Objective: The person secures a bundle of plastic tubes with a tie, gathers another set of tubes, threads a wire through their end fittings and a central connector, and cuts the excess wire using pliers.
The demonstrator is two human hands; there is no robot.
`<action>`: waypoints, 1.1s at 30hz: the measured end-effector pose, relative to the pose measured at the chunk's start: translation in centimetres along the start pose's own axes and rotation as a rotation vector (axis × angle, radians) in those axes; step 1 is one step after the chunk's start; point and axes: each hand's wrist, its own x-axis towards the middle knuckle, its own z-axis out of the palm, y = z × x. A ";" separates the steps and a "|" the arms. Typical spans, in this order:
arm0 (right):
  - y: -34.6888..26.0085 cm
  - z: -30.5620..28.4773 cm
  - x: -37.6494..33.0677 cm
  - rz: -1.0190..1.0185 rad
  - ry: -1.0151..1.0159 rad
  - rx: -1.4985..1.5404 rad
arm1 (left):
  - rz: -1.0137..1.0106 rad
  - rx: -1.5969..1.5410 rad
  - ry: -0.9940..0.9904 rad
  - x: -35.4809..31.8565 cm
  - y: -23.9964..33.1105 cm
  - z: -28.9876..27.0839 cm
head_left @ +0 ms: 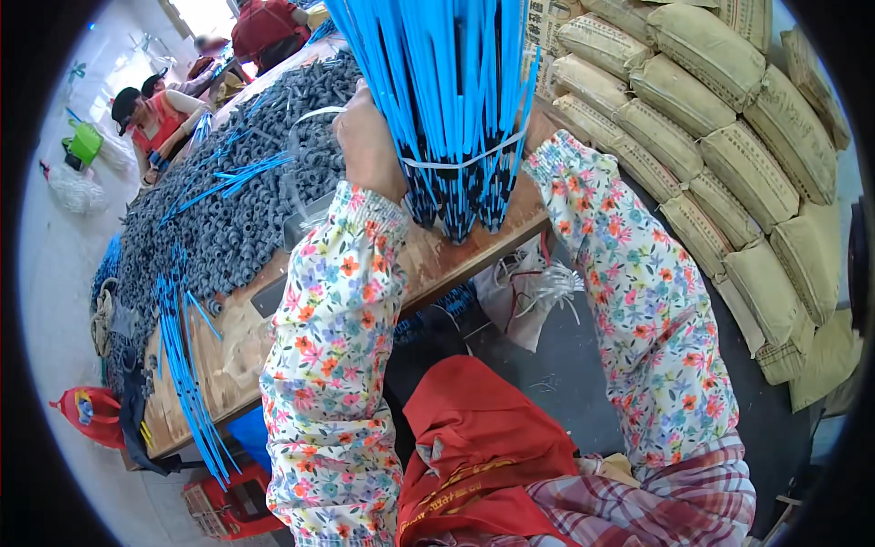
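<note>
A thick bundle of thin blue rods with black ends (447,91) stands at the table's near edge, black ends down. Round its lower part runs a white plastic tie (460,165). My left hand (372,144) is closed in a fist at the bundle's left side, and a loose length of white strip curves out beyond it. On the other side my right hand (541,126) wraps against the bundle, its fingers mostly hidden behind the rods. Floral sleeves cover both my forearms.
Dark grey ring-like parts (246,187) are heaped across the wooden table (241,356). More blue rods (182,365) hang over its left edge. Stacked tan sacks (706,118) line the right. A person in a red vest (162,123) works far left. White ties (556,287) hang under the table edge.
</note>
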 end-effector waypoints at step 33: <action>-14.2 4.3 -34.4 -0.433 -0.946 0.065 | -0.110 -0.487 -0.622 -38.8 -6.7 -21.0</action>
